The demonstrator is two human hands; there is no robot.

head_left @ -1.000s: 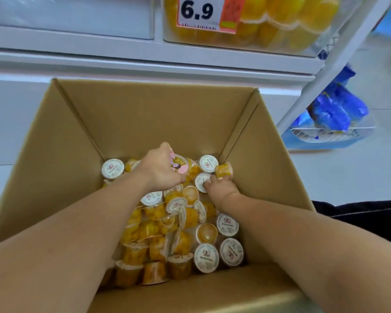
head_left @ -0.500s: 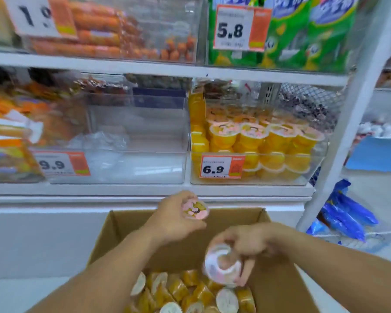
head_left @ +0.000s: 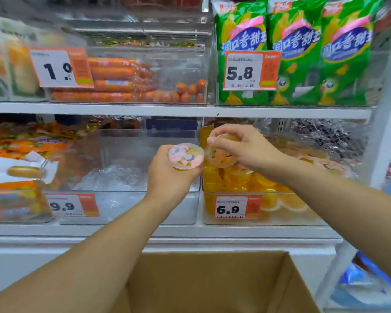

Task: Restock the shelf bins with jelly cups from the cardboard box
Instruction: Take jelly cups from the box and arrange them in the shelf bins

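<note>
My left hand (head_left: 167, 177) grips a jelly cup (head_left: 186, 155) with a pink printed lid, held up in front of the lower shelf. My right hand (head_left: 246, 146) pinches another jelly cup (head_left: 219, 155) from above, at the left end of the clear bin (head_left: 264, 220) marked 6.9. That bin holds several yellow jelly cups (head_left: 242, 177). The two held cups are side by side, almost touching. The cardboard box (head_left: 212, 285) sits low in view under my forearms; its contents are out of sight.
Left of the jelly bin stands a clear bin (head_left: 127, 208) tagged 9.9 with crumpled plastic inside. The upper shelf carries a sausage bin (head_left: 122, 80) and green snack bags (head_left: 298, 53). A white shelf post (head_left: 386, 136) rises at right, blue packs (head_left: 366, 281) beyond it.
Both hands have come up out of the box, each with a jelly cup, and reached the shelf. My view has lifted from the box to the bins.
</note>
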